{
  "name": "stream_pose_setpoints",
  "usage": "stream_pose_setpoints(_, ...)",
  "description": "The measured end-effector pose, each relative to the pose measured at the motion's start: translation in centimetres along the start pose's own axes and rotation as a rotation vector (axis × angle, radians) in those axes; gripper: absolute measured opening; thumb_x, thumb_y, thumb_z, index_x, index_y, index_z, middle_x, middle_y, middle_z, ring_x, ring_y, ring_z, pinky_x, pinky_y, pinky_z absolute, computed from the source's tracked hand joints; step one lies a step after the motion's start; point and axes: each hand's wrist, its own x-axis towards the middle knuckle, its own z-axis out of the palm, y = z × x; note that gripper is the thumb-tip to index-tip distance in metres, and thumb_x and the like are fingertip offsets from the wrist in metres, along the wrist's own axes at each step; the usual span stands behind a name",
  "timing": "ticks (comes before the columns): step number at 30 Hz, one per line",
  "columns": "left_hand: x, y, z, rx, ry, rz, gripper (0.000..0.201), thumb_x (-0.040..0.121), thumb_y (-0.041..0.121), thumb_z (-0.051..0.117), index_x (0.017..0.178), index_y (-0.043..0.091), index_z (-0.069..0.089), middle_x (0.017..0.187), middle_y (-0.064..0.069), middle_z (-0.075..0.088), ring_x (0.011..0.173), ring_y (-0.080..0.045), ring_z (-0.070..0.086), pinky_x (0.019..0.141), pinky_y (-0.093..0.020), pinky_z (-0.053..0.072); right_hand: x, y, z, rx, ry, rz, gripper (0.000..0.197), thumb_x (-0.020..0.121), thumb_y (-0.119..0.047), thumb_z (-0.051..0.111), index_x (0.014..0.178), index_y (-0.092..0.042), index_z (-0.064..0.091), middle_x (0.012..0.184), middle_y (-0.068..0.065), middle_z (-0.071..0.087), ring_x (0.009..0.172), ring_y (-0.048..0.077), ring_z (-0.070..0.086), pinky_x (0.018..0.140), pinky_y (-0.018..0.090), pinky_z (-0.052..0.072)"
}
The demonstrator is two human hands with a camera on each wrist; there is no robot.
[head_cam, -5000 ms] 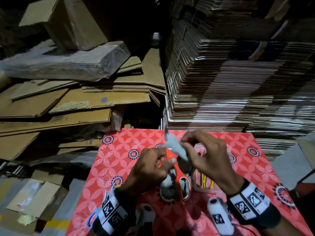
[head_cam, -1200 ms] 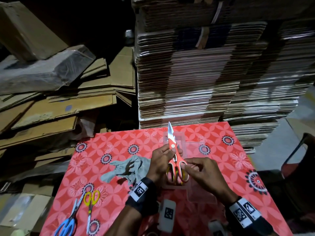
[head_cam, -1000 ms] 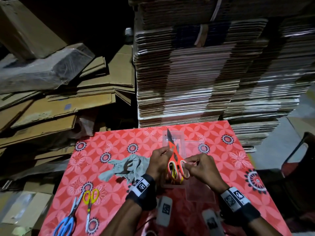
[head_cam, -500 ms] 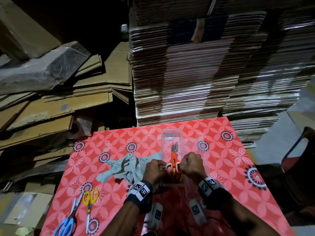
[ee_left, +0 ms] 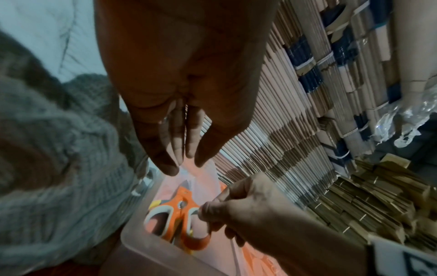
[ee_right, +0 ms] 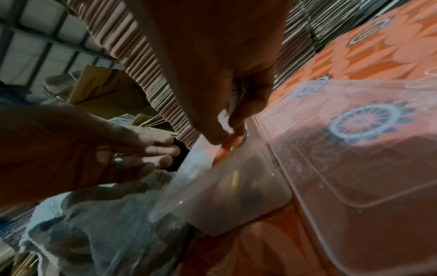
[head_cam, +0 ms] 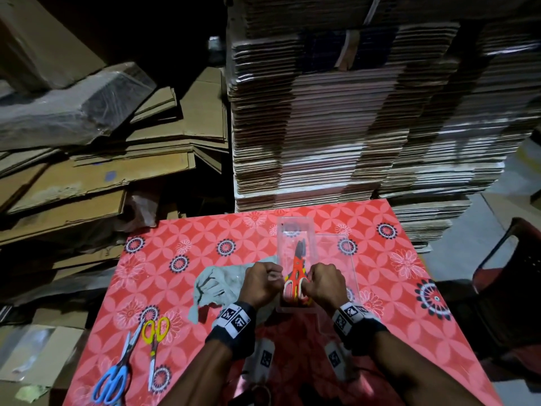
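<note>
Orange scissors (head_cam: 296, 268) are inside the clear container (head_cam: 295, 227), mid-worktop (head_cam: 205, 238), red floral surface. Blades point away from the person and the handle loops sit at the near end. Right hand (head_cam: 323, 284) has thumb and fingertips pinched on the right handle loop, which the left wrist view shows clearly. Left hand (head_cam: 260, 284) holds nothing: fingers loosely extended and close together, tips over the container's left rim. Can't tell whether they touch the plastic. The clear lid (head_cam: 336, 238) lies flat just beside the container on its right, edge against it in the right wrist view. A crumpled grey cloth (head_cam: 216, 282) sits on the left, reaching the container wall and partly under the left wrist. Two more pairs at the near-left corner, well apart from the hands – blue scissors (head_cam: 112, 379) and yellow scissors (head_cam: 153, 338), side by side, handles toward the person. Flattened cardboard stacks (head_cam: 351, 127) stand behind the far edge.
</note>
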Motion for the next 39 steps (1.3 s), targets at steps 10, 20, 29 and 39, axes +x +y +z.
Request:
stream_pose_setpoints(10, -2.2, -1.3, -4.6, -0.180, 0.090, -0.012, 0.016, 0.090, 0.006, 0.067, 0.097, 0.014, 0.079, 0.073, 0.005, 0.070, 0.056, -0.004, 0.059, 0.059, -0.016, 0.049, -1.6, -2.6, -1.4, 0.039, 0.047, -0.045, 0.014, 0.078, -0.021, 0.066, 0.073, -0.012, 0.074, 0.069, 0.009, 0.073, 0.066, 0.031, 0.069, 0.062, 0.036, 0.056)
stream_pose_setpoints(20, -7.8, -5.9, -15.4, -0.436, 0.228, 0.013, 0.019, 0.085, 0.004, 0.075, 0.089, 0.022, 0.077, 0.076, -0.004, 0.069, 0.067, -0.013, 0.060, 0.069, -0.025, 0.050, -4.9, -17.1, -0.9, 0.336, 0.012, -0.348, 0.016, 0.083, -0.019, 0.069, 0.068, -0.024, 0.071, 0.066, -0.004, 0.072, 0.065, 0.009, 0.067, 0.064, 0.022, 0.049)
stream_pose_setpoints(29, -12.9, -17.2, -24.3, -0.397, 0.392, -0.231, 0.009, 0.073, 0.017, 0.078, 0.080, 0.024, 0.078, 0.067, 0.008, 0.074, 0.061, -0.004, 0.063, 0.072, -0.026, 0.050, -7.7, -26.1, 8.2, 0.210, -0.529, -0.544, 0.015, 0.076, -0.021, 0.065, 0.062, -0.019, 0.069, 0.063, -0.004, 0.068, 0.053, -0.006, 0.055, 0.058, 0.019, 0.045)
stream_pose_setpoints(39, -18.9, -27.8, -26.3, -0.178, 0.230, -0.495, 0.024, 0.065, 0.032, 0.079, 0.086, 0.021, 0.083, 0.080, 0.005, 0.080, 0.074, -0.009, 0.071, 0.078, -0.027, 0.057, -10.0, -28.7, 18.6, -0.046, -0.849, -0.561, 0.020, 0.094, -0.011, 0.072, 0.102, 0.007, 0.077, 0.101, 0.026, 0.076, 0.086, 0.015, 0.060, 0.074, 0.022, 0.038)
